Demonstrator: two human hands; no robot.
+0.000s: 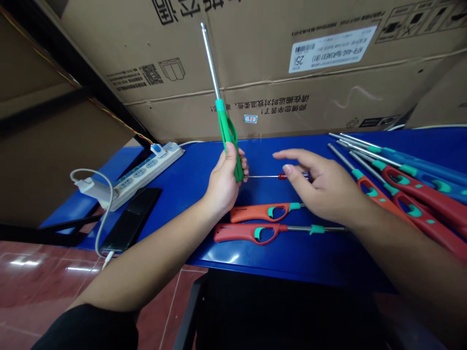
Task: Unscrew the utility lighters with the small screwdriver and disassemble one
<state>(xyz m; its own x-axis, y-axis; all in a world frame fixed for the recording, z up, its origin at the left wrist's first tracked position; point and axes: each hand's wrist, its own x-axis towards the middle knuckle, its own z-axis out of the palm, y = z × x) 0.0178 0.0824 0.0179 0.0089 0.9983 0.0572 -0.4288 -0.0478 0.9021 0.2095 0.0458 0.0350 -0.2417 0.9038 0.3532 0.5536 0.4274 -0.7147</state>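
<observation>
A carton (255,51) stands behind the blue surface (262,155). On the surface, loose lighters (434,197) lie heaped beyond the right hand (324,187); an orange lighter (248,213) and a red lighter (233,233) lie crosswise nearer the person. The left hand (224,182) holds the green lighter (220,107) above the surface, its fingers wrapped around the lower handle, thumb along the side. The lighter's long axis is upright, tipped slightly left, with the rod's tip uppermost. It lies left of the right hand, with a gap between.

The screwdriver (282,176) runs sideways in that gap, its shaft pointing at the left hand, its handle under the right hand, which is nearer to it. The right fingers are spread, thumb and forefinger apart; whether the others touch the handle, I cannot tell.

The green lighter has a silvery rod, a teal collar, a looped trigger guard and a dark slot down the handle. The screwdriver's shaft is thin, its collar red.
</observation>
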